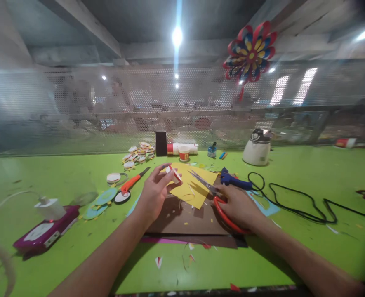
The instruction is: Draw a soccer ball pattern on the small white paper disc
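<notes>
Head view: our left hand [154, 190] pinches a red-and-white paper piece [175, 175]; our right hand [236, 203] grips red-handled scissors [212, 189], whose blades [202, 180], straying leftward, could nick us.

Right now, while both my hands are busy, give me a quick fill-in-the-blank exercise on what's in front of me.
1. The right hand holds a pair of ____.
2. The left hand holds a small piece coloured red and ____.
3. The yellow paper lies on a larger ____ sheet.
4. The glue gun is mostly ____.

Missing words: scissors; white; brown; blue.
</notes>
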Demonstrator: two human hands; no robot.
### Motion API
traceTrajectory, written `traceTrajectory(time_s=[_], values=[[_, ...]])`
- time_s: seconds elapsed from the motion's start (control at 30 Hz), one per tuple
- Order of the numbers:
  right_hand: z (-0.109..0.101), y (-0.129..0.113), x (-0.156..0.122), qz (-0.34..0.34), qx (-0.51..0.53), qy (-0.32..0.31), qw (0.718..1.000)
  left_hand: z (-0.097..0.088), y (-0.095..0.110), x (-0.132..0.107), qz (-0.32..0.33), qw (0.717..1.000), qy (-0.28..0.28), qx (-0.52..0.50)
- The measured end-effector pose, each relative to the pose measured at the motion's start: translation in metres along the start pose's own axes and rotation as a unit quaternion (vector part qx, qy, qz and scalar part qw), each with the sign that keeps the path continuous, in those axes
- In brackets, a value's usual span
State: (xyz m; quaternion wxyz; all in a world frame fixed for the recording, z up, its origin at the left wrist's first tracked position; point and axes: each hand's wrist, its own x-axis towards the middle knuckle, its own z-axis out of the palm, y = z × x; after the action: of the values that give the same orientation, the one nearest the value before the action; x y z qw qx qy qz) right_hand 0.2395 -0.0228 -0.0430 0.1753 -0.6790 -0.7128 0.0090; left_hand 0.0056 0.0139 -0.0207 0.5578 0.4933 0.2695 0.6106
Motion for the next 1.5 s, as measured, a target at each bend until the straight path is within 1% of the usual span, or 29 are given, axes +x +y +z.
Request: traceTrajectory(time_s=[0.1,0.2,0.27,0.4,0.57,0.73,0.83,0.97,1.03,1.13,1.23,1.33,1.5], values=[[-0.001,0.0,0.001,-0.013,-0.002,-0.023,1.0,-0.003,-0.001,0.003,0.002,1.0,0.02,0.008],[0.0,0.004,0.004,-0.024,-0.002,-0.034,0.999,-0.004,-0.003,0.003,0.023,0.998,0.041,0.03],[0.002,0.007,0.006,-0.03,-0.002,-0.039,0.999,-0.004,-0.004,0.002,0.036,0.997,0.044,0.045],[0.003,0.008,0.007,-0.032,-0.005,-0.04,0.999,-0.001,-0.003,0.001,0.05,0.997,0.032,0.055],[0.001,0.004,0.003,-0.031,-0.017,-0.033,0.999,0.0,0.002,0.0,0.035,0.998,-0.005,0.045],[-0.001,0.0,-0.002,-0.035,-0.037,-0.023,0.998,-0.001,0.001,-0.001,0.073,0.994,-0.004,0.078],[0.0,0.001,-0.003,-0.041,-0.041,-0.024,0.998,0.0,-0.002,-0.003,0.07,0.993,-0.02,0.088],[0.001,0.005,-0.001,-0.043,-0.032,-0.032,0.998,0.001,0.0,-0.004,0.045,0.998,-0.017,0.047],[0.002,0.007,0.0,-0.045,-0.025,-0.037,0.998,0.001,0.001,-0.001,0.01,1.0,-0.009,0.009],[0.004,0.009,0.003,-0.043,-0.015,-0.041,0.998,-0.003,-0.002,0.005,-0.058,0.997,0.007,-0.046],[0.005,0.011,0.005,-0.035,-0.006,-0.04,0.999,-0.01,-0.006,0.011,-0.108,0.989,0.045,-0.085],[0.006,0.013,0.007,-0.031,0.004,-0.039,0.999,-0.016,-0.009,0.016,-0.132,0.983,0.072,-0.106],[0.007,0.016,0.009,-0.03,0.005,-0.043,0.999,-0.019,-0.009,0.019,-0.146,0.982,0.077,-0.094]])
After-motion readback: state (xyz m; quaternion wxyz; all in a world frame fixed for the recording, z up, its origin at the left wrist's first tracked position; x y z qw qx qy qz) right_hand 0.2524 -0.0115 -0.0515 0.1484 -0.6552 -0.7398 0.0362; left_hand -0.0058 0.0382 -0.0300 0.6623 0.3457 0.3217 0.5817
